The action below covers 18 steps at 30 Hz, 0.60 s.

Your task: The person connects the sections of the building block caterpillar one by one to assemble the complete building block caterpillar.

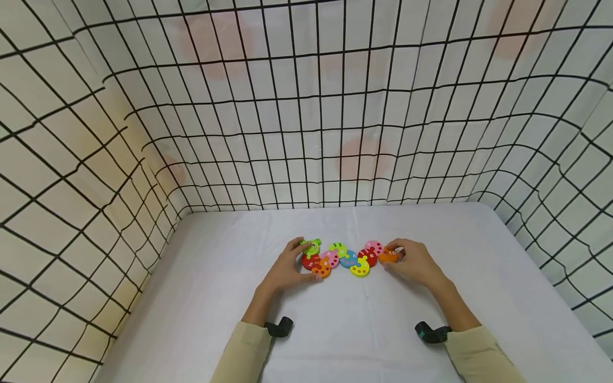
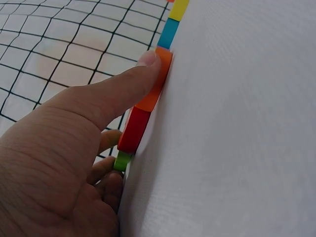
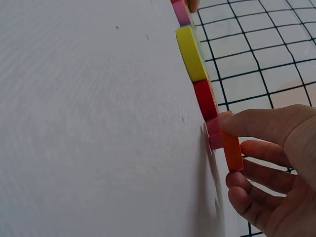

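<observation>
A caterpillar puzzle of round, coloured, numbered pieces lies in a wavy row on the white cloth, with a green head piece [image 1: 313, 248] at its left end. My left hand [image 1: 284, 268] holds that end, its thumb against the edge of an orange piece [image 2: 159, 81] and its fingers around the green head and red piece [image 2: 134, 131]. At the other end, my right hand [image 1: 419, 263] pinches an orange tail piece [image 1: 389, 256] between thumb and fingers. The right wrist view shows this tail piece slightly raised beside a pink piece [image 3: 214, 133].
A white cloth [image 1: 354, 330] covers the table. Black grid netting [image 1: 306, 127] stands along the back and both sides, with pale sheeting behind it. Each wrist wears a black camera [image 1: 282, 327].
</observation>
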Each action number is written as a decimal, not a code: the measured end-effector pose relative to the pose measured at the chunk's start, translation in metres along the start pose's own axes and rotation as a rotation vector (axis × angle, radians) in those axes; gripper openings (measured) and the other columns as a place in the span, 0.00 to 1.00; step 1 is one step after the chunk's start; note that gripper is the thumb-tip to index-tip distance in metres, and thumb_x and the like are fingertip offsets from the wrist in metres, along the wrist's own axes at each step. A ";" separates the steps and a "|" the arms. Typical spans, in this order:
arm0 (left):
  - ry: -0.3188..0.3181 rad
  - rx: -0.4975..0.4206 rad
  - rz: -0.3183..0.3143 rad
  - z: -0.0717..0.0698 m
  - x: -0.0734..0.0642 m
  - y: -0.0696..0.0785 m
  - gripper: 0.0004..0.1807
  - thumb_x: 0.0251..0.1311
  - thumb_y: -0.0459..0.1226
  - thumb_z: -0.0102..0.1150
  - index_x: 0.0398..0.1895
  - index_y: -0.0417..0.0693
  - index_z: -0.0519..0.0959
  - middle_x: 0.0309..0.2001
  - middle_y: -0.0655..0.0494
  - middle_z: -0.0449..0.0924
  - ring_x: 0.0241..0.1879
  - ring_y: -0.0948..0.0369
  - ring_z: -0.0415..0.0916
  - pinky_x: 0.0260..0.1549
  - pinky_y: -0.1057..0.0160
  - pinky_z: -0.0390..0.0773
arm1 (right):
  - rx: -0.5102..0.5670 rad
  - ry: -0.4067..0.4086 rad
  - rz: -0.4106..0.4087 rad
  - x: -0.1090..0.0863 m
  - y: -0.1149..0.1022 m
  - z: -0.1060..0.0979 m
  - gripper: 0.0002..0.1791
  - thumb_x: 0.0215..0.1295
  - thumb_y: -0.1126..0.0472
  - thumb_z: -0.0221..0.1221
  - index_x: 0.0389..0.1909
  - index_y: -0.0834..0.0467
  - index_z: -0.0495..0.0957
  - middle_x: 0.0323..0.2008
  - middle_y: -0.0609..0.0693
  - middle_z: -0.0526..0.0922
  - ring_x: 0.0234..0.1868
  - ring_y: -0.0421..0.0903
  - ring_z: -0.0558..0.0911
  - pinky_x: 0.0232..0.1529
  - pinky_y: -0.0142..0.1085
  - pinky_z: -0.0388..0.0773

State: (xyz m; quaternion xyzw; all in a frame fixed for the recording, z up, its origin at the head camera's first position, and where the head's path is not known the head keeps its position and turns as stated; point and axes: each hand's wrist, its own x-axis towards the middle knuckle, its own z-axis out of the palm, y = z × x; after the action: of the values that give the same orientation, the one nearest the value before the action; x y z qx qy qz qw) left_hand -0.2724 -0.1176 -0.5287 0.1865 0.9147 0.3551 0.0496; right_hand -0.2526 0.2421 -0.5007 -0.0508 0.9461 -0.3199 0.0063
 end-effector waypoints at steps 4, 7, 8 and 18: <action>0.000 -0.005 0.002 0.000 0.000 0.001 0.52 0.49 0.56 0.78 0.77 0.57 0.67 0.81 0.51 0.54 0.79 0.47 0.58 0.73 0.39 0.65 | 0.013 0.003 0.016 0.002 -0.004 0.000 0.24 0.58 0.57 0.74 0.53 0.60 0.81 0.40 0.55 0.82 0.39 0.49 0.75 0.36 0.35 0.76; -0.005 -0.005 -0.003 0.001 0.000 0.001 0.52 0.49 0.57 0.78 0.78 0.58 0.67 0.81 0.51 0.54 0.78 0.46 0.58 0.73 0.39 0.65 | 0.013 0.002 0.028 0.002 -0.006 -0.001 0.24 0.57 0.58 0.74 0.53 0.60 0.81 0.41 0.55 0.83 0.38 0.49 0.75 0.36 0.34 0.77; -0.005 -0.006 -0.001 0.001 0.000 0.002 0.51 0.49 0.56 0.78 0.77 0.57 0.67 0.81 0.50 0.54 0.78 0.46 0.58 0.72 0.38 0.65 | 0.013 0.001 0.033 0.001 -0.006 -0.001 0.24 0.57 0.58 0.74 0.53 0.60 0.81 0.41 0.55 0.83 0.38 0.49 0.75 0.36 0.34 0.77; 0.001 -0.007 0.004 0.000 0.002 0.006 0.50 0.49 0.56 0.78 0.77 0.56 0.68 0.81 0.49 0.54 0.78 0.45 0.58 0.73 0.38 0.65 | 0.015 -0.037 0.063 0.002 -0.002 0.002 0.24 0.57 0.59 0.73 0.54 0.60 0.81 0.39 0.54 0.80 0.39 0.50 0.74 0.37 0.34 0.77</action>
State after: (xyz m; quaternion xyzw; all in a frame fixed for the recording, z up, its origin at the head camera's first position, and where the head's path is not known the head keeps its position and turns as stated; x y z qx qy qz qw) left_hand -0.2722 -0.1131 -0.5245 0.1878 0.9132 0.3583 0.0491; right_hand -0.2540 0.2395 -0.5009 -0.0268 0.9446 -0.3254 0.0340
